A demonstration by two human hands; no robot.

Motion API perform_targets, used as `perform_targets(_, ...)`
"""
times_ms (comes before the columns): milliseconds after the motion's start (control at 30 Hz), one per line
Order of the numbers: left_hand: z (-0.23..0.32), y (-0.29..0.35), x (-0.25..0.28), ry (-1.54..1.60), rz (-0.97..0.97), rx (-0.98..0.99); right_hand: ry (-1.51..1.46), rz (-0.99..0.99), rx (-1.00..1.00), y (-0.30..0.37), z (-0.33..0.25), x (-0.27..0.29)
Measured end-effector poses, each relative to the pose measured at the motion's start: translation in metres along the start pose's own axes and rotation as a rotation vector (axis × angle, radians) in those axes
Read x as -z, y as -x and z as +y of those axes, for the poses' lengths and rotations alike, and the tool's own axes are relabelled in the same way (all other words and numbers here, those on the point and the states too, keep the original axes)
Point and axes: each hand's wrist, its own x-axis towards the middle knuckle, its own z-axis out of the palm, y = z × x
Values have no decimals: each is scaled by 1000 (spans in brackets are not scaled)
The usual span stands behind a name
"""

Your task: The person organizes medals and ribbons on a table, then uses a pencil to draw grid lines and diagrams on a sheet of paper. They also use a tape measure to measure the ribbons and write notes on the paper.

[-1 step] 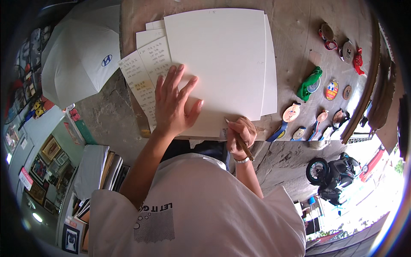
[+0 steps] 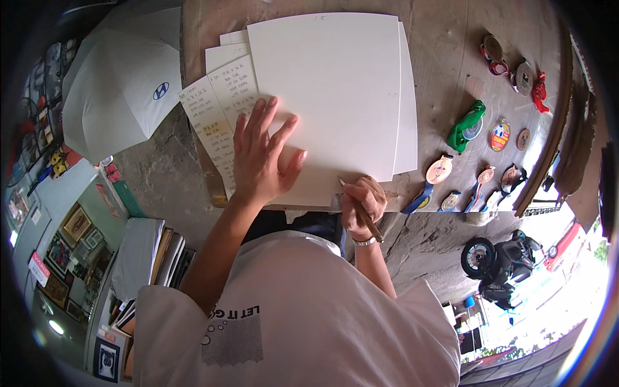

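Observation:
A large white sheet of board [image 2: 329, 97] lies on the table, with faint handwritten marks near its top and right edges. My left hand [image 2: 263, 151] rests flat on its lower left part, fingers spread. At the sheet's lower right edge, my right hand [image 2: 364, 203] is closed around a slim brown pen or pencil [image 2: 372, 227]. Its tip points up and left, close over the sheet; whether it touches cannot be made out. Beneath the sheet's left side stick out papers with handwritten notes [image 2: 209, 116], partly covered by my left hand. Another white sheet [image 2: 407, 103] shows along the right edge.
Several medals with ribbons lie on the brown table [image 2: 445, 58] to the right, among them a green-ribboned medal [image 2: 467, 127]. A pale umbrella [image 2: 119, 84] stands open at the left. Books and folders [image 2: 169, 255] are stacked lower left. A motorcycle [image 2: 506, 264] stands beyond the table.
Both hands and the sheets are where they were. Only the red vehicle in the far right background has shifted slightly.

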Motion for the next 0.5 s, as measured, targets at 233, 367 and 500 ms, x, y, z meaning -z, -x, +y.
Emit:
perform_targets(233, 0, 1, -1, -2, -5, 0, -52, 32, -20, 1, -1, 3)
perform_targets(367, -2, 2, -2, -15, -6, -5, 26, 54, -16, 3, -2, -1)
perform_targets(500, -3, 2, -2, -17, -2, -11, 15, 48, 10, 1, -3, 0)
